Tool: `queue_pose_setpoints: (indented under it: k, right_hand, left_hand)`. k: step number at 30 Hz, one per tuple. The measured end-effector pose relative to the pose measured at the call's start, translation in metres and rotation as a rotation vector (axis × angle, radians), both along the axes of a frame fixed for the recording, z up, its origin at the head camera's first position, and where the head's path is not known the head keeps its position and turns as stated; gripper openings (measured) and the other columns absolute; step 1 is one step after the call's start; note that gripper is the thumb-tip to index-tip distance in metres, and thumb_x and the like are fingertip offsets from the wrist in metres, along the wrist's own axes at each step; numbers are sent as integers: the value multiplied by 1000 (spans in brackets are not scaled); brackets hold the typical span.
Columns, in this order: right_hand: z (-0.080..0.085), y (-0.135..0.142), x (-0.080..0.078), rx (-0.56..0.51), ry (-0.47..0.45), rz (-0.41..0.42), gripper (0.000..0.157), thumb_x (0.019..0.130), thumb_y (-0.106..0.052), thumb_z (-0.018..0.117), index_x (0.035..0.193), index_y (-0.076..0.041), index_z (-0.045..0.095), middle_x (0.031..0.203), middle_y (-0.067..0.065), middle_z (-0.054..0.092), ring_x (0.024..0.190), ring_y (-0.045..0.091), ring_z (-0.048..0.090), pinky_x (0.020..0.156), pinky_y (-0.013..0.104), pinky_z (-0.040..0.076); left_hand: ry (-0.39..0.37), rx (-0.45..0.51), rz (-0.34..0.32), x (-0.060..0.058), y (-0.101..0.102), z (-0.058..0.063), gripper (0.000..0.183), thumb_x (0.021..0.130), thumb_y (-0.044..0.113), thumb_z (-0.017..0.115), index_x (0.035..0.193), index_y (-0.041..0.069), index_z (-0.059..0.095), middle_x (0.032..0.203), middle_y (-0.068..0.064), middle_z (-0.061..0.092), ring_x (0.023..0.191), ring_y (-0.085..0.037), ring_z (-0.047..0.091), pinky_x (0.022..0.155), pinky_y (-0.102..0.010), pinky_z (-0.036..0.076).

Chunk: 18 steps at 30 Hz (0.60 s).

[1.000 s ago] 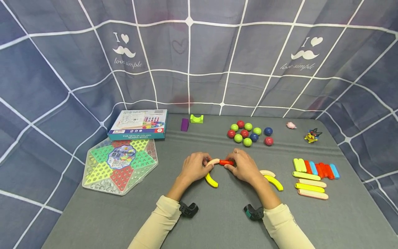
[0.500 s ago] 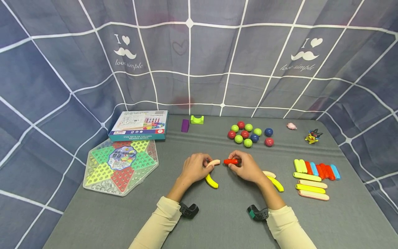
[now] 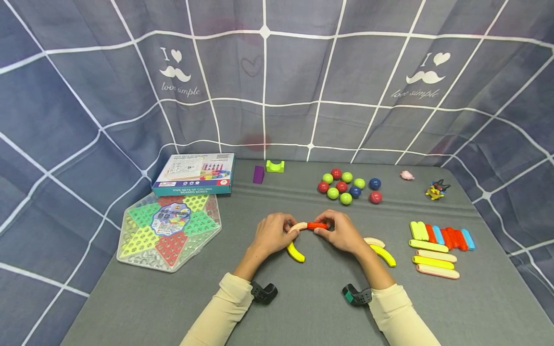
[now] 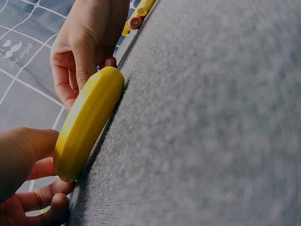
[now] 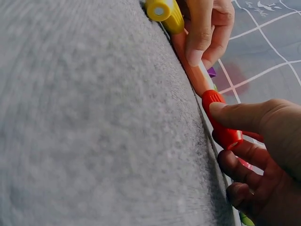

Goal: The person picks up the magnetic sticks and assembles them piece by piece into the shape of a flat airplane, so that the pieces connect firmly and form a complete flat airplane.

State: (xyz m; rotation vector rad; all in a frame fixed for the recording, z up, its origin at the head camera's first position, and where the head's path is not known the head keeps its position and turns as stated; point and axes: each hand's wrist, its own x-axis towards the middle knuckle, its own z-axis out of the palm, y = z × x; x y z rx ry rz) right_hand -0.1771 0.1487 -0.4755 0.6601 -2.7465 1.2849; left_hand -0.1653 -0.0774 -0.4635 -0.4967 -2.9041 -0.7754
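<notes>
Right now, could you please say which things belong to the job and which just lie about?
Likely job things: curved yellow piece, curved peach piece at left hand; straight red rod in right hand.
Likely lying about: hexagonal plastic gameboard, flat teal-edged box, small pink figure.

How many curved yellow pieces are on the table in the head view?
2. One curved yellow piece lies beside the left hand; another curved yellow piece lies beside the right forearm. Others could be hidden beneath the hands.
</notes>
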Motion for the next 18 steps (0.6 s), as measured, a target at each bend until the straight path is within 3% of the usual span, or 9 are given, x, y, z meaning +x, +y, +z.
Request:
queue_pose_setpoints:
  k: [4, 9, 12, 15, 18]
  right_hand:
    - [1, -5, 0, 21, 29, 1, 15, 78, -18, 80, 91, -19, 72, 82, -6, 62, 67, 12, 52, 61, 29, 41]
    - [1, -15, 0, 76, 56, 38, 14, 79, -25, 79, 91, -24, 73, 81, -9, 60, 66, 12, 50, 58, 28, 40]
    - [3, -15, -1, 49, 60, 59, 17, 81, -24, 77, 96, -18, 72, 85, -8, 62, 68, 12, 52, 61, 28, 42]
    - [7, -5, -5, 14, 101, -25, 21, 82, -20, 75, 101, -10, 71, 85, -3, 64, 67, 13, 54, 60, 29, 44]
    - [14, 11, -13, 38, 156, -220, 27, 83, -17, 74, 106, -6, 67, 79, 0, 64, 62, 14, 54, 59, 34, 44]
  left_hand:
    - [8, 19, -20, 1, 0, 0, 13, 80, 36, 72, 88, 25, 71, 75, 8, 57, 61, -7, 48, 51, -26, 38]
    - [12, 48, -105, 0, 0, -3, 18, 82, 37, 72, 96, 26, 73, 85, 9, 59, 76, -10, 53, 64, -30, 42]
    - [14, 46, -134, 0, 1, -5, 20, 83, 35, 72, 100, 25, 74, 89, 9, 61, 80, -12, 54, 67, -31, 43]
    - [20, 43, -138, 0, 2, -6, 19, 85, 33, 71, 101, 24, 74, 89, 9, 61, 79, -11, 54, 66, -31, 43]
    - [30, 43, -140, 1, 2, -6, 19, 85, 32, 70, 102, 23, 74, 89, 8, 62, 77, -11, 53, 65, -30, 42]
